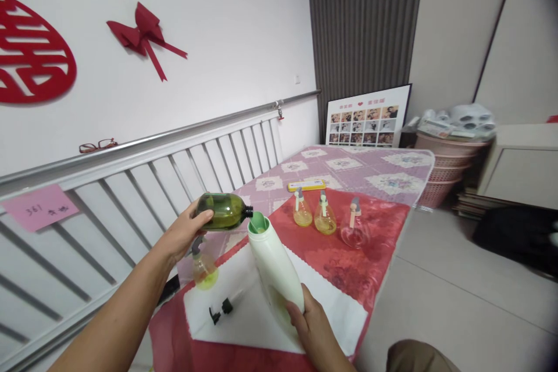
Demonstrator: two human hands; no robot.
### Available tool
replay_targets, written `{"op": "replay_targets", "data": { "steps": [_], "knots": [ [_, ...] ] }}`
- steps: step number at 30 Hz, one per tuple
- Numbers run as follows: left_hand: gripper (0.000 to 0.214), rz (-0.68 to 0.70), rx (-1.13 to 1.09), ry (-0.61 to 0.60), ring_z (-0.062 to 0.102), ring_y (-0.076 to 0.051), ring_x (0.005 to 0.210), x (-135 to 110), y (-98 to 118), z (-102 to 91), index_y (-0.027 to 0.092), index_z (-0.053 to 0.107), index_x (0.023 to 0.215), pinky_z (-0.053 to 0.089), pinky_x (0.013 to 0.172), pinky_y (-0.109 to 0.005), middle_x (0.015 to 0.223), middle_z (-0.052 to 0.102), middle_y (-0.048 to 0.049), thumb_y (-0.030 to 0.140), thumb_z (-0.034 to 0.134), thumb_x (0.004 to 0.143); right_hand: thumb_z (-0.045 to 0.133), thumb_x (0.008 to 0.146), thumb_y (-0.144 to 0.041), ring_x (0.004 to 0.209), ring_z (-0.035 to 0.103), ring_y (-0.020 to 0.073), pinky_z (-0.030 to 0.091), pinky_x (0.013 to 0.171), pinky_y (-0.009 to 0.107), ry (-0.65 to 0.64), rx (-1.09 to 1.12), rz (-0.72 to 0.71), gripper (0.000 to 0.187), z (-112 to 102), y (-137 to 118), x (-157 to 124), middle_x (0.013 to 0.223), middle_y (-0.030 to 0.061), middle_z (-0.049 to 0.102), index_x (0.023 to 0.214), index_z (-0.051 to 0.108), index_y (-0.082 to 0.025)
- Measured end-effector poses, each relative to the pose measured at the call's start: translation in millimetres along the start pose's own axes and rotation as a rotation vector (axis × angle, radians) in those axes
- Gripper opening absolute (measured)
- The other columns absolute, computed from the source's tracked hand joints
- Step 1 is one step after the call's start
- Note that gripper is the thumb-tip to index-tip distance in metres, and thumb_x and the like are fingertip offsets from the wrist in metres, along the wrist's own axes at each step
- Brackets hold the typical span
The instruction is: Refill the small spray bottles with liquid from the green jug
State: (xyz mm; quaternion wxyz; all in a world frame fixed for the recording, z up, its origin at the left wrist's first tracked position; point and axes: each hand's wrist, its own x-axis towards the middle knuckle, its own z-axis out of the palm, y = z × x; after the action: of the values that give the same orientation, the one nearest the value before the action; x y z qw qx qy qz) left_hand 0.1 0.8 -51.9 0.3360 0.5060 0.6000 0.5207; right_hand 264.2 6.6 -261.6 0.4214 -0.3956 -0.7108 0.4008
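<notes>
My left hand (190, 226) is wrapped round a green see-through bottle (224, 211), tipped on its side with its black neck over the mouth of a white bottle. A thin stream seems to run from the neck into the green funnel-like opening (258, 222). The white bottle (276, 270) leans to the left in the grip of my right hand (311, 322), which holds it near its base. A black pump head (221, 311) lies on the white cloth (244, 325) below. Left of the white bottle stands a clear spray bottle (204, 270) with yellow liquid.
Three spray bottles (325, 221) stand on the red cloth (344, 273); a yellow flat case (306, 185) lies behind them. A white railing (209, 154) runs along the left. Stacked pink baskets (453, 168) and a photo board (366, 119) stand beyond the table.
</notes>
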Motion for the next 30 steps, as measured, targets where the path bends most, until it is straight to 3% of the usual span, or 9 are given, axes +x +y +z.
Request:
{"op": "replay_targets", "data": {
  "steps": [15,30],
  "knots": [
    [0.060,0.004,0.057,-0.016,0.057,-0.018,0.082,1.7,6.7,-1.4,0.029,0.051,0.126,0.042,0.064,-0.026,0.104,0.064,-0.0034,0.048,0.068,0.072,0.035,0.089,-0.057,0.057,0.062,0.0212,0.048,0.057,0.030,-0.050,-0.009,0.024,0.051,0.5,2.3,0.2,0.070,0.0042,0.066,0.108,0.056,-0.014],
    [0.055,0.002,0.099,-0.005,0.053,-0.015,0.077,3.7,4.6,-1.8,0.029,0.051,0.125,0.039,0.062,-0.024,0.096,0.062,-0.0008,0.047,0.064,0.074,0.036,0.088,-0.056,0.058,0.060,0.0203,0.048,0.058,0.031,-0.039,0.012,0.017,0.050,0.1,1.0,-0.2,0.078,0.0061,0.066,0.106,0.056,-0.014]
  ]
}}
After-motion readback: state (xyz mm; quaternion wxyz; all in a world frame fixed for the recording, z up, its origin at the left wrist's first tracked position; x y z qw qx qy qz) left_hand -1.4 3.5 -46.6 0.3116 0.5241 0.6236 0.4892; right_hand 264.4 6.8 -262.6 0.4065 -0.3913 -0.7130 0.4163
